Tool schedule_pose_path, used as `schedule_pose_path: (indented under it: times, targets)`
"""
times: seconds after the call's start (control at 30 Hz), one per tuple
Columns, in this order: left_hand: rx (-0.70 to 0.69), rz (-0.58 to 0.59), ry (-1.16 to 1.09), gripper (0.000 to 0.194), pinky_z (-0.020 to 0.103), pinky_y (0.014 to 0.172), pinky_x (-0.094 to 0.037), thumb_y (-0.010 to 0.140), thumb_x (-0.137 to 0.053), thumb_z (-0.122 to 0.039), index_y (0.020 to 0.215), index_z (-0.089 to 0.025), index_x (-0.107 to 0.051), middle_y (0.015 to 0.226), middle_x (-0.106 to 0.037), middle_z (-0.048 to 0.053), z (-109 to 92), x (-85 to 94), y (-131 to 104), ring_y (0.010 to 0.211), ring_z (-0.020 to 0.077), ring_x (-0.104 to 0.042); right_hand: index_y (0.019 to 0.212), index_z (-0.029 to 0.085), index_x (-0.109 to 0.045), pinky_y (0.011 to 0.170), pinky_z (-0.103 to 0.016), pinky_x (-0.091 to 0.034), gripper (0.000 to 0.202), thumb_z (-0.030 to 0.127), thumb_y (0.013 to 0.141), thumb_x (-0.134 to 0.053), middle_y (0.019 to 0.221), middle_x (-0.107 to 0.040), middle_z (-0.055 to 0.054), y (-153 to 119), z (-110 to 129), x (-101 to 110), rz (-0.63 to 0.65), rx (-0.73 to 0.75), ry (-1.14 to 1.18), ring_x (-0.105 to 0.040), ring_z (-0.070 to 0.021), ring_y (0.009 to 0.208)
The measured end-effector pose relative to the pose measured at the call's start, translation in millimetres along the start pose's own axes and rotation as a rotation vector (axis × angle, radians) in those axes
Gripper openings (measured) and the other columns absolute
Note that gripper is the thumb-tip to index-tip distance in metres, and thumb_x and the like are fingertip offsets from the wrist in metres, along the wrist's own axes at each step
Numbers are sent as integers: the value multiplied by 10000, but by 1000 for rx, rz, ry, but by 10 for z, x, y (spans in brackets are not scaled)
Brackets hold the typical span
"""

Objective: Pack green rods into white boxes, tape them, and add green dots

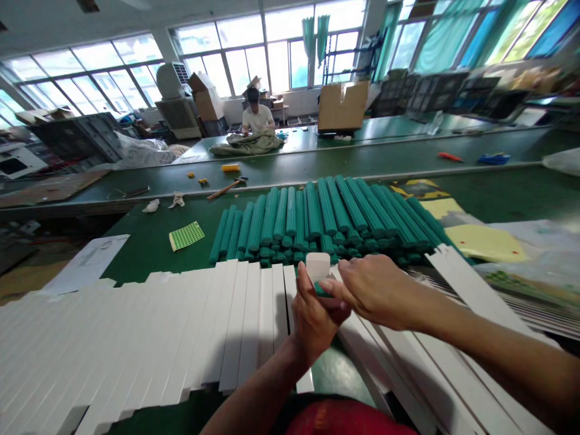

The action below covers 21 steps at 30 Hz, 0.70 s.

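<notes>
My left hand is wrapped round the end of a narrow white box, whose rounded end flap sticks up beyond my fingers. A bit of green shows at the box's end, between my two hands. My right hand is closed, its thumb reaching to that green piece; whatever its curled fingers hold is hidden. Just past my hands lies a heap of green ribbed rods. Long white boxes lie side by side at the left, and more white boxes lie at the right.
A sheet of green stickers and a printed paper lie at the left. On the bench beyond are a hammer, an orange roll and a red tool. Another person sits behind a large carton and cloth.
</notes>
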<state>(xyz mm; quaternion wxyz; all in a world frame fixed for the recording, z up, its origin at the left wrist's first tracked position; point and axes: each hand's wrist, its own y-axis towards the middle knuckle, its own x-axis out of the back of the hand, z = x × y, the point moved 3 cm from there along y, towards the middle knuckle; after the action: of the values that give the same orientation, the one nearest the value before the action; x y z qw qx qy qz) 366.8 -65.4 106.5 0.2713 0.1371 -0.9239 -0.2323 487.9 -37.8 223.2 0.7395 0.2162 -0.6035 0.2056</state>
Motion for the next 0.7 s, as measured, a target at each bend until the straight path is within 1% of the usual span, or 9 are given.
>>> schedule_pose_path:
  times: [0.07, 0.13, 0.23, 0.3, 0.37, 0.43, 0.5, 0.6, 0.7]
  targets:
    - [-116, -128, 146, 1028, 412, 762, -579, 752, -625, -673, 1466, -56, -216, 1141, -625, 248, -27, -1, 13, 957, 326, -688, 814, 149, -680, 568, -281, -423, 581, 481, 992, -238, 703, -663, -93, -84, -117, -123, -85, -141, 292, -611, -170, 583]
    - [-202, -198, 240, 993, 388, 704, -586, 801, -522, -703, 1475, -52, -193, 1139, -613, 254, -49, -14, 10, 919, 303, -694, 951, 157, -699, 698, -307, -498, 556, 498, 985, -262, 879, -707, -99, -163, -193, -321, -187, -253, 648, -662, -196, 763]
    - [-280, -216, 256, 913, 381, 708, -587, 860, -422, -682, 1477, -46, -204, 1140, -602, 258, -38, -35, -34, 979, 306, -675, 1108, 193, -692, 963, -377, -476, 474, 551, 920, -445, 1154, -683, -93, -241, -166, -741, -282, -326, 1112, -604, -248, 1115]
    - [-341, -204, 232, 856, 397, 778, -582, 895, -416, -628, 1482, -43, -202, 1196, -575, 275, -8, -45, -79, 1083, 320, -636, 1126, 206, -687, 1039, -410, -430, 484, 581, 880, -505, 1217, -661, -87, -256, -97, -1008, -370, -414, 1334, -559, -259, 1197]
    - [-408, -161, 174, 793, 417, 858, -565, 922, -432, -566, 1480, -43, -220, 1262, -541, 282, 24, -47, -114, 1176, 326, -585, 1098, 203, -688, 1048, -415, -421, 494, 601, 851, -531, 1213, -663, -90, -244, -33, -1185, -524, -537, 1462, -563, -263, 1194]
    - [-442, -105, 82, 691, 433, 912, -545, 944, -439, -499, 1456, -61, -290, 1301, -521, 264, 41, -30, -120, 1227, 319, -545, 1049, 196, -687, 1010, -387, -446, 450, 572, 858, -530, 1147, -686, -87, -201, 21, -1245, -656, -600, 1515, -593, -256, 1139]
    - [-401, -45, -52, 530, 444, 933, -530, 972, -393, -436, 1385, -105, -411, 1295, -530, 221, 37, 11, -90, 1227, 296, -536, 998, 190, -682, 928, -338, -481, 369, 501, 884, -517, 1058, -705, -71, -139, 56, -1211, -723, -583, 1543, -624, -234, 1038]
    - [-271, 10, -265, 325, 420, 894, -525, 994, -336, -335, 1147, -179, -577, 1127, -597, 125, -10, 87, -22, 1089, 236, -583, 918, 180, -668, 829, -273, -477, 249, 386, 890, -531, 974, -694, -41, -62, 81, -1093, -745, -479, 1574, -614, -187, 911]
    - [-104, 25, -374, 222, 370, 872, -504, 980, -373, -262, 959, -194, -583, 965, -590, 62, -48, 114, 25, 955, 186, -590, 877, 181, -648, 778, -246, -450, 149, 284, 853, -543, 881, -668, -12, -16, 93, -1007, -693, -398, 1585, -585, -158, 829]
